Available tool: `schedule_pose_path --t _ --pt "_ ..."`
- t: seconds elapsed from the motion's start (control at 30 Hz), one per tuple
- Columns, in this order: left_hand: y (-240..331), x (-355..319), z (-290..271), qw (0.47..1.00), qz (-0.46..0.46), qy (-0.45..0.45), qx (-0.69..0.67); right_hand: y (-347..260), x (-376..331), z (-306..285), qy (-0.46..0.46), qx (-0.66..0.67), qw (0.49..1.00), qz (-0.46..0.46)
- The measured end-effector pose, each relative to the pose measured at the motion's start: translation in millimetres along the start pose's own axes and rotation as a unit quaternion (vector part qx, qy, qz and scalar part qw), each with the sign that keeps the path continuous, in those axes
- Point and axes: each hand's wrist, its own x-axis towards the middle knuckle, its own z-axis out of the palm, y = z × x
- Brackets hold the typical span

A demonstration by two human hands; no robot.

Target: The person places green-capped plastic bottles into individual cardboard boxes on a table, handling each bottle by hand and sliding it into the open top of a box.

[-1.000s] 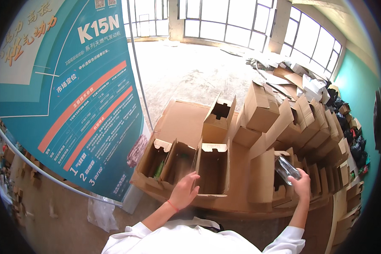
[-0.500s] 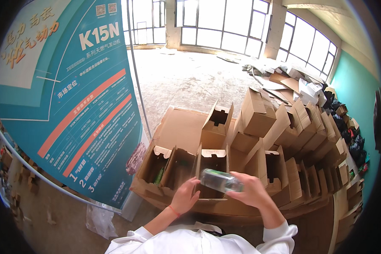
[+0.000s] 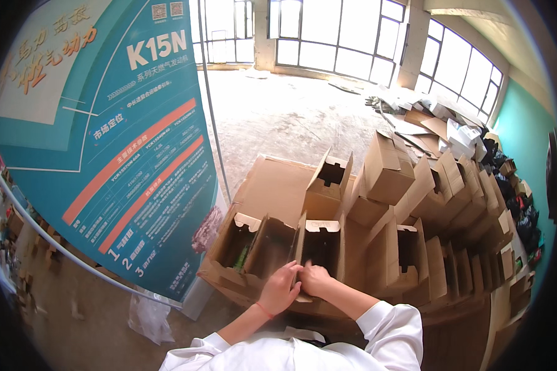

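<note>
White-lettered teal banner [image 3: 114, 148] nearby; left fingers [image 3: 289, 269], right fingers [image 3: 308, 269] at carton [image 3: 325, 250], grip unclear

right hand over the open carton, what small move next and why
Perhaps lower the right hand slightly into the open carton: it sits over the near end, with the left hand close by on the left side. Whether the right one holds anything is hidden.

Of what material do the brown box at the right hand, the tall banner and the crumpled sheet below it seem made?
Brown box: probably cardboard, matte, with folded flaps.
Tall banner: perhaps plastic film or coated fabric; smooth and printed, unclear which.
Crumpled sheet: likely thin plastic, wrinkled and partly transparent.
</note>
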Motion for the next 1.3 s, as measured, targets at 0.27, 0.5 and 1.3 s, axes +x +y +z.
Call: schedule_pose_path --t 0.27,0.5,1.3 --pt "2.4 0.9 2.4 1.000 -0.003 0.018 0.007 7.4 -17.7 10.4 0.022 0.122 0.992 -0.039" --pt "2.7 7.1 4.8 0.999 0.007 -0.027 0.034 21.8 -10.5 24.9 0.076 0.163 0.980 -0.087" --pt "-5.0 15.4 -9.9 0.998 -0.064 0.014 0.003 86.7 0.4 163.7 0.351 0.636 0.675 0.129"
